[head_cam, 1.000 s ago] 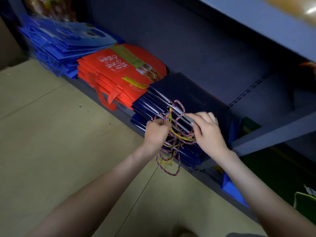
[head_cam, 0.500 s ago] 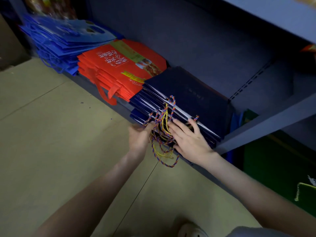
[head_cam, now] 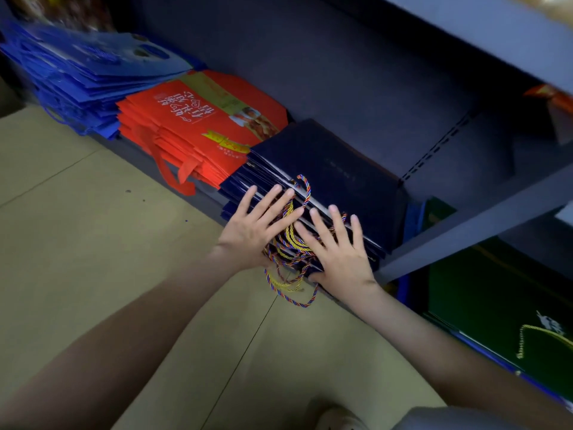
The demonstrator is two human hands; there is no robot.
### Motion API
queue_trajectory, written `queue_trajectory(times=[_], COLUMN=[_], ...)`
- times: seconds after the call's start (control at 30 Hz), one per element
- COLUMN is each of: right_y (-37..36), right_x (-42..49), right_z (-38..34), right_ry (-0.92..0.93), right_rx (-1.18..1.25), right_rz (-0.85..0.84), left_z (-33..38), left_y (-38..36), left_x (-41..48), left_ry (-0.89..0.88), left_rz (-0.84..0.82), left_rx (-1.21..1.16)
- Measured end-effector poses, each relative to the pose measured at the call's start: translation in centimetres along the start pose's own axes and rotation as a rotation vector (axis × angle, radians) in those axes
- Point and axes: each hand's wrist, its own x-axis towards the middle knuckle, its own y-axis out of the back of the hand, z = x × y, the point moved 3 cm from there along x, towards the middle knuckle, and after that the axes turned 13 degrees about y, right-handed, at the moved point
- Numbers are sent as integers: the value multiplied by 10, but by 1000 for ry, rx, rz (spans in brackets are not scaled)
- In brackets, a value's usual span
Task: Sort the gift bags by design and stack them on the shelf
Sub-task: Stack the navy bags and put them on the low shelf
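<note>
Navy gift bags point(head_cam: 335, 169) lie as a flat stack at the front edge of the shelf point(head_cam: 356, 72), right-hand pile of three. Left hand point(head_cam: 254, 228) and right hand point(head_cam: 341, 256) both lie flat with fingers straight and spread, palms against the stack's front edge, pressing the multicoloured rope handles point(head_cam: 291, 243) between them; some cord loops hang below the shelf edge. Just beside the navy stack, to its left, sits a stack of red bags point(head_cam: 198, 119) touching it; further left, a stack of blue bags point(head_cam: 86, 76). Tan floor point(head_cam: 93, 243) below. A dark green bag point(head_cam: 496, 305) lies lower right.
</note>
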Motion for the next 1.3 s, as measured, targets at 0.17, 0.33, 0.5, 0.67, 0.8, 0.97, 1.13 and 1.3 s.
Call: queue_trajectory(times=[0.17, 0.33, 0.5, 0.67, 0.8, 0.97, 1.13, 1.3], right_y=[-4, 0, 33, 19, 31, 83, 114, 109], right_x=[2, 0, 21, 30, 22, 55, 117, 179], right_z=[1, 8, 20, 21, 24, 58, 64, 45], right_ry=[-44, -105, -261, -153, -103, -232, -194, -66], right_rx=[8, 27, 303, 201, 446, 817, 698, 801], right_rz=[-50, 14, 177, -125, -286, -83, 179, 11], left_z=[-10, -37, -37, -38, -47, -65, -108, -193], left_y=[-17, -17, -20, -21, -10, 29, 38, 45], left_x=[20, 33, 36, 35, 17, 42, 63, 30], left_ry=[17, 65, 10, -27, -162, -211, -108, 216], left_rz=[76, 183, 235, 144, 44, 155, 170, 70], left_rx=[77, -44, -104, -77, -73, -217, -119, 133])
